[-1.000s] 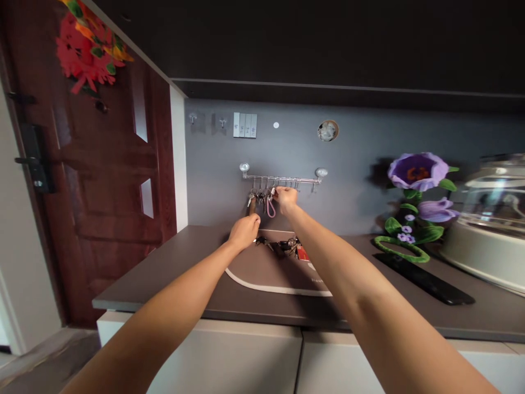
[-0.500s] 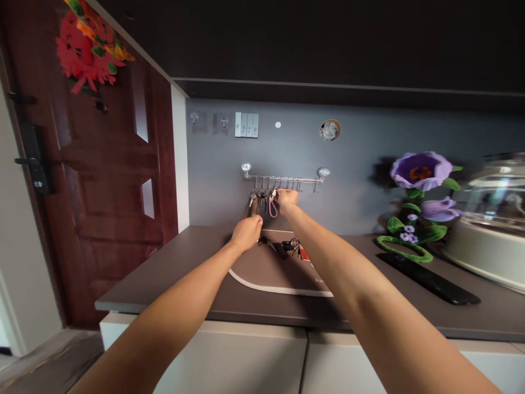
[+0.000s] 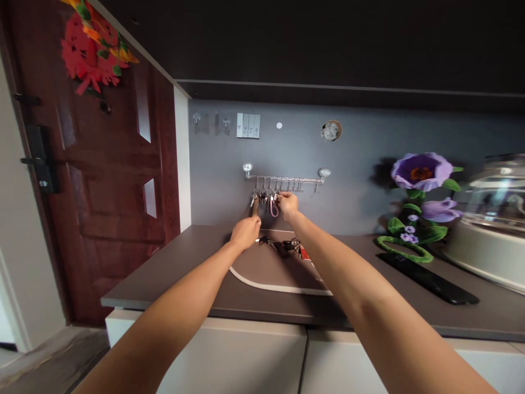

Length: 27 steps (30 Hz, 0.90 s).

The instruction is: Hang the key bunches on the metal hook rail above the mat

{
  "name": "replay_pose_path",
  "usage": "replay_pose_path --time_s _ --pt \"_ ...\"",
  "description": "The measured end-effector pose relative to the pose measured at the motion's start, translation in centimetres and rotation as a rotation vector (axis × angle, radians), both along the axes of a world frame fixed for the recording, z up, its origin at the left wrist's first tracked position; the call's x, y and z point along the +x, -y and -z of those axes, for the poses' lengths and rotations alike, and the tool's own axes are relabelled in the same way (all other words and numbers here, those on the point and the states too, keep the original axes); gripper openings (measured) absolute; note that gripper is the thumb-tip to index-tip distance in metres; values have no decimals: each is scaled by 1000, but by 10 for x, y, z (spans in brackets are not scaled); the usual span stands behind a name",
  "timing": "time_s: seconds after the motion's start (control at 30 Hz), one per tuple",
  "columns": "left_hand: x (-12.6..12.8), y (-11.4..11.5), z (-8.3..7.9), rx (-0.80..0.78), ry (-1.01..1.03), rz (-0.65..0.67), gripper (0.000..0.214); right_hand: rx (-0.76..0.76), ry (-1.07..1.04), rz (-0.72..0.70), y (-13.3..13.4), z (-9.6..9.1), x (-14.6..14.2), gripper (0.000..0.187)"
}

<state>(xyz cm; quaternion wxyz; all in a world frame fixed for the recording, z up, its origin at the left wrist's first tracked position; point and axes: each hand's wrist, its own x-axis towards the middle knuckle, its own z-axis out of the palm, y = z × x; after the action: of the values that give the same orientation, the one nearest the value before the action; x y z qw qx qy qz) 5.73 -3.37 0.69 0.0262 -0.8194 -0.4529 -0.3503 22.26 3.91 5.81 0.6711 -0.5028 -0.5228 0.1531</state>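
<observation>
This is a home entryway, where a dark red wooden door (image 3: 110,164) with a black handle (image 3: 41,158) meets a brown countertop (image 3: 164,262) over white cabinets (image 3: 229,361) (a slim steel key rail (image 3: 285,179) hangs on the grey wall (image 3: 213,186) above).

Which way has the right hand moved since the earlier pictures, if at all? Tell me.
Yes: the right hand has dropped slightly, now sitting a little lower beneath the metal key rail on the wall.

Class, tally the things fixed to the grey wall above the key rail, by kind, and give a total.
Adhesive hooks: 2
Switch panel: 1
Round wall opening: 1
Small white disc: 1
Total: 5
</observation>
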Motion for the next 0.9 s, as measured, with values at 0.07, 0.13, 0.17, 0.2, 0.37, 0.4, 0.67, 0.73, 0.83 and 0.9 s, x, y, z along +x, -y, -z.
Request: replay_pose_path --time_s 0.07,0.13,0.17,0.2,0.37,0.4,0.67,0.73,0.83,0.9 --pt "-1 -1 1 5 2 3 28 -67 -98 61 11 -3 -4 25" --pt "-2 -1 2 11 2 16 27 -82 -114 103 22 -6 -7 27" --pt "-3 -2 2 12 3 24 27 -79 -101 109 28 -7 -8 27" --pt "-3 -2 2 13 6 35 27 -78 -93 104 33 -8 -10 28" --pt "-6 -6 3 2 34 129 25 -42 -113 -74 58 -3 -16 27" --pt "-6 -7 3 -6 32 147 24 -37 -96 -108 62 1 -17 26" --pt "-7 -12 7 -54 -102 204 26 -186 325 -118 89 46 -10 20" --pt "-8 -13 8 -71 -131 212 27 -242 525 -75 94 53 -5 21" --pt "-7 -14 10 -83 -161 220 28 -286 777 -45 100 56 0 23" --pt "-5 -16 12 -81 -179 223 29 -302 863 -36 100 55 1 24"
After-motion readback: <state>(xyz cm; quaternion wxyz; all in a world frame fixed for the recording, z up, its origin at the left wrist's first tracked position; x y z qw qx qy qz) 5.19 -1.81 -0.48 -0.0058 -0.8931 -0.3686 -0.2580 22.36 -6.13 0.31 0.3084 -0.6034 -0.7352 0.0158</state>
